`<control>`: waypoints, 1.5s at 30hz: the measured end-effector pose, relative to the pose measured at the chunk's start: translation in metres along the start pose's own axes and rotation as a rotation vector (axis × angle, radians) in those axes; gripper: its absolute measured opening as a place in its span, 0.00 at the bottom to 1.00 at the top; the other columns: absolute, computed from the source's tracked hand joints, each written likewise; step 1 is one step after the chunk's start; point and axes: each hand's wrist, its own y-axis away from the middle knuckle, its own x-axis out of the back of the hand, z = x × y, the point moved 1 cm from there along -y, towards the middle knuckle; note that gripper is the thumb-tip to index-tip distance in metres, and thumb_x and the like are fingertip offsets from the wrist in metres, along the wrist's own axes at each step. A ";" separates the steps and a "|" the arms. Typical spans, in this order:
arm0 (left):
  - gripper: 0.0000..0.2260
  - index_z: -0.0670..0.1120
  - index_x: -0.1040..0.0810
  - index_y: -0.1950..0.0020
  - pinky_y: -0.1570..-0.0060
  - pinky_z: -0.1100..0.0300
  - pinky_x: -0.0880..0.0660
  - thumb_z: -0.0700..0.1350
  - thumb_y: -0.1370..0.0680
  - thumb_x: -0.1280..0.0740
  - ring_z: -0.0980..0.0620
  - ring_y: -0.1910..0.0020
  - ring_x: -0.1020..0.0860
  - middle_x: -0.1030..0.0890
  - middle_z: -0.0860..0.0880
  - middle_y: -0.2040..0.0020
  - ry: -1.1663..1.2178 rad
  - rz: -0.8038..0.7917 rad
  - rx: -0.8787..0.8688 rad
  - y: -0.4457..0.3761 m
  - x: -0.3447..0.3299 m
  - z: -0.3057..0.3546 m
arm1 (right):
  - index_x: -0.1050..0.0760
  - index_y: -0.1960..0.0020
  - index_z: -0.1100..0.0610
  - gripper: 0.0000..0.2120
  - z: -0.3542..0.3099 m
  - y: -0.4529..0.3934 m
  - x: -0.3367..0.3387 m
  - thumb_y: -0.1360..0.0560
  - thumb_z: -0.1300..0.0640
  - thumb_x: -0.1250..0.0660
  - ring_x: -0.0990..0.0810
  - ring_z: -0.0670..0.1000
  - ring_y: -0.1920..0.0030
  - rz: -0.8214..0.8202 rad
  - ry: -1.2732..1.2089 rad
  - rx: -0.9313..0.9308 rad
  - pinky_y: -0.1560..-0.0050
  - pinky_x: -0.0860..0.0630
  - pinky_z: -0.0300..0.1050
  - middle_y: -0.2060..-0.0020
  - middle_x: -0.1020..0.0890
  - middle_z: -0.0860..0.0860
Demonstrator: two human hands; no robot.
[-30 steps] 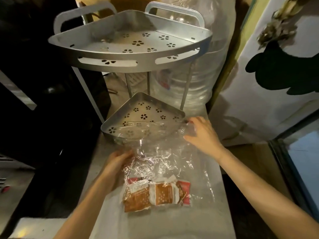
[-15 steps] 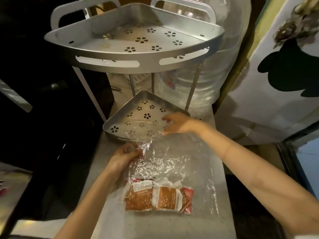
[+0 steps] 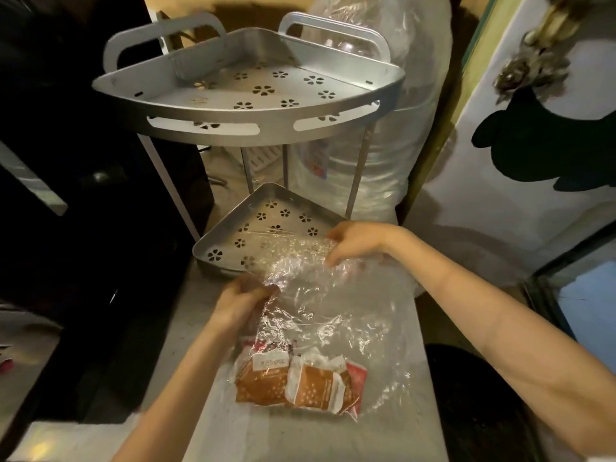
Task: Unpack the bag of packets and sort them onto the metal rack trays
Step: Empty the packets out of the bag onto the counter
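A clear plastic bag lies on the grey counter, its mouth toward the metal rack. Several orange and red packets sit inside its near end. My left hand grips the bag's left edge near the mouth. My right hand pinches the far right edge of the mouth, over the rim of the lower tray. The upper tray stands above it on thin legs. Both trays hold nothing.
A large clear water bottle wrapped in plastic stands behind the rack. A white wall with a dark shape is on the right. Dark furniture fills the left side. A dark bin sits low right of the counter.
My right hand moved left along the bag's mouth and took hold of its edge. My left hand closed tighter on the left edge. The view shifted closer to the rack.
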 end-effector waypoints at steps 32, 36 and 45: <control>0.24 0.54 0.46 0.26 0.29 0.50 0.64 0.55 0.22 0.62 0.53 0.25 0.54 0.49 0.50 0.23 -0.766 0.452 -0.552 0.105 0.034 -0.026 | 0.23 0.60 0.62 0.06 -0.064 0.086 -0.103 0.28 0.59 0.32 0.23 0.45 0.63 0.406 -1.004 0.108 0.61 0.27 0.33 0.48 0.18 0.63; 0.32 0.56 0.58 0.26 0.29 0.47 0.67 0.63 0.29 0.73 0.53 0.27 0.64 0.61 0.52 0.24 -1.114 0.253 -0.413 0.086 0.014 -0.065 | 0.23 0.55 0.63 0.06 -0.003 0.072 -0.149 0.27 0.60 0.33 0.24 0.53 0.53 0.354 -1.100 -0.129 0.50 0.28 0.41 0.57 0.20 0.57; 0.27 0.48 0.61 0.26 0.32 0.46 0.74 0.59 0.22 0.65 0.45 0.27 0.68 0.63 0.45 0.25 -1.510 0.309 -0.572 0.072 -0.005 -0.087 | 0.23 0.57 0.62 0.04 0.033 0.059 -0.178 0.27 0.61 0.32 0.23 0.49 0.64 0.358 -1.005 -0.224 0.65 0.28 0.33 0.66 0.21 0.53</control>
